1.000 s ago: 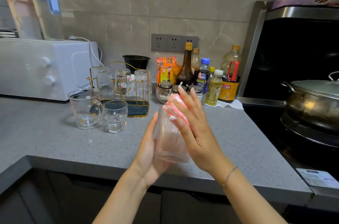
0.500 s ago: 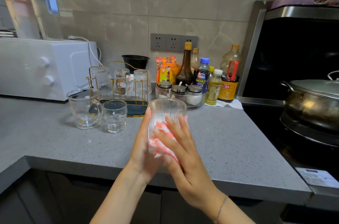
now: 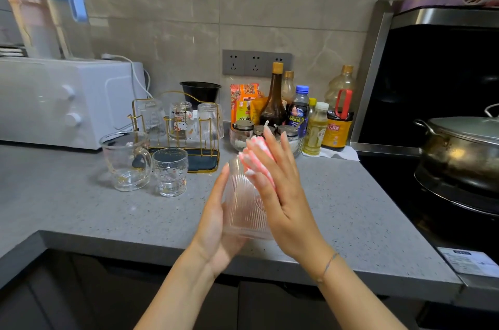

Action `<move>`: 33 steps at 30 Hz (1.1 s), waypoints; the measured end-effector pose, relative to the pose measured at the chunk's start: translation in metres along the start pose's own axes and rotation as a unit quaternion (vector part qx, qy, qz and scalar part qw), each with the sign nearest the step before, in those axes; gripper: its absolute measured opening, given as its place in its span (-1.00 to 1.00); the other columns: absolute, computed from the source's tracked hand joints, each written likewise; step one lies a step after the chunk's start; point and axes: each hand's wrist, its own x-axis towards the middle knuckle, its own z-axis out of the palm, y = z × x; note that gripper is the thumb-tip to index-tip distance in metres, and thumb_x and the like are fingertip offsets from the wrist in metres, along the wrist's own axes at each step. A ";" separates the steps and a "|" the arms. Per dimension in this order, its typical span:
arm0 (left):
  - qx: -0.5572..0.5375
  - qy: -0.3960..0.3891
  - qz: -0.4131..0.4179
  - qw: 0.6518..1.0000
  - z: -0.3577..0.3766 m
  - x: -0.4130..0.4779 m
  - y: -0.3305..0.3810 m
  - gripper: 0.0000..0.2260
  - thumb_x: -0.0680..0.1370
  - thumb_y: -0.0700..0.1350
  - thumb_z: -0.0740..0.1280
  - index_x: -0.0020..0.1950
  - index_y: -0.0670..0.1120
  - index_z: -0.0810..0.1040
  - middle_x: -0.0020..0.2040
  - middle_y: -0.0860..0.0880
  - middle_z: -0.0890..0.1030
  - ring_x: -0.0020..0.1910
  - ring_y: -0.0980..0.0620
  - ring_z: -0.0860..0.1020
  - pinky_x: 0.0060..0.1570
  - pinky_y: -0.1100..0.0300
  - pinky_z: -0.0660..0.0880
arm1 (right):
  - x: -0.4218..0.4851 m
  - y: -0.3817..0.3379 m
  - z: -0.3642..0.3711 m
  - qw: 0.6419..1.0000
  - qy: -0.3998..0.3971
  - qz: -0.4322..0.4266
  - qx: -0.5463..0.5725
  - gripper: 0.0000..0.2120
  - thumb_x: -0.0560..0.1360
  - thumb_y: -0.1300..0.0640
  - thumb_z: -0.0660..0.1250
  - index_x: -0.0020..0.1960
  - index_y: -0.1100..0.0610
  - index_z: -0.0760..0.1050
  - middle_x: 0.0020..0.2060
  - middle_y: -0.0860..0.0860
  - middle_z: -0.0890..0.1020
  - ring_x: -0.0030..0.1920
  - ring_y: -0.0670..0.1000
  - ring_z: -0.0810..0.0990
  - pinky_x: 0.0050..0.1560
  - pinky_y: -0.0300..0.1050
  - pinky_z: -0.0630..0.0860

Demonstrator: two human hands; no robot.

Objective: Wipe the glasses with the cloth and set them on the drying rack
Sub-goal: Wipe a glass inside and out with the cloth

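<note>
A ribbed clear glass (image 3: 243, 208) is held over the counter's front part, its narrow base pointing up and away. My left hand (image 3: 216, 224) cups it from the left, fingers hidden behind it. My right hand (image 3: 283, 194) presses a pink and white cloth (image 3: 255, 161) with straight fingers against the glass's upper right side. At the back left stands the gold wire drying rack (image 3: 134, 116) with three glasses upside down on it (image 3: 182, 120). In front of the rack, a glass mug (image 3: 127, 162) and a small embossed glass (image 3: 170, 171) stand on the counter.
A white oven (image 3: 67, 103) stands on the left with jugs on top. Sauce bottles (image 3: 275, 105) and seasoning jars (image 3: 243, 127) line the back wall. A lidded pot (image 3: 464, 151) sits on the stove at right. The grey counter's front edge (image 3: 135, 246) runs below my hands.
Half a second ago the glass stood rim up with the cloth low on its side. It is now turned base up, and my right hand with the cloth has moved up to the base end.
</note>
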 end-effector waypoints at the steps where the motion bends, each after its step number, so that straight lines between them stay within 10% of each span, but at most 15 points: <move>1: 0.006 0.000 0.002 1.000 0.000 -0.001 0.001 -0.53 0.54 0.26 0.17 0.12 -0.04 0.68 0.03 -0.08 0.69 -0.02 0.00 0.66 0.03 0.04 0.48 | -0.003 -0.001 0.002 1.000 -0.004 -0.001 0.005 -0.62 0.63 0.09 0.06 0.44 -0.02 0.32 0.53 -0.13 0.12 0.55 -0.04 -0.11 0.53 0.12 -0.05; 15: -0.057 0.007 -0.058 0.997 -0.001 0.004 0.008 -0.35 0.46 0.36 0.19 0.19 -0.15 0.65 0.21 -0.13 0.61 0.18 -0.07 0.58 0.36 0.02 0.36 | -0.036 -0.005 0.014 0.997 -0.053 -0.055 -0.008 -0.63 0.65 -0.03 0.01 0.42 -0.04 0.33 0.53 -0.08 0.15 0.56 0.06 -0.09 0.48 0.24 -0.05; 19: -0.025 0.013 -0.025 0.999 0.000 0.002 0.004 -0.47 0.54 0.29 0.13 0.05 -0.05 0.71 0.01 -0.13 0.69 -0.08 -0.04 0.68 -0.07 0.10 0.59 | -0.015 -0.001 0.003 0.999 -0.023 -0.036 0.005 -0.63 0.64 -0.03 0.01 0.42 -0.08 0.32 0.53 -0.11 0.12 0.56 0.00 -0.09 0.51 0.20 -0.07; 24: -0.022 0.010 -0.056 0.998 -0.002 0.001 0.000 -0.43 0.54 0.32 0.12 0.02 -0.08 0.71 -0.02 -0.12 0.69 -0.14 -0.06 0.67 -0.15 0.11 0.62 | 0.004 0.003 -0.007 0.999 -0.022 0.017 0.046 -0.63 0.63 -0.03 0.04 0.36 -0.39 0.24 0.52 -0.25 0.07 0.54 -0.13 -0.11 0.50 -0.25 -0.08; 33: -0.043 0.020 -0.020 0.999 -0.001 0.005 0.013 -0.39 0.42 0.36 0.26 0.15 -0.11 0.67 0.11 -0.12 0.64 0.16 -0.09 0.57 0.37 -0.02 0.35 | -0.033 -0.008 0.012 0.997 -0.048 -0.007 0.060 -0.59 0.64 -0.02 0.02 0.46 0.03 0.30 0.54 -0.08 0.11 0.56 0.04 -0.12 0.52 0.07 -0.07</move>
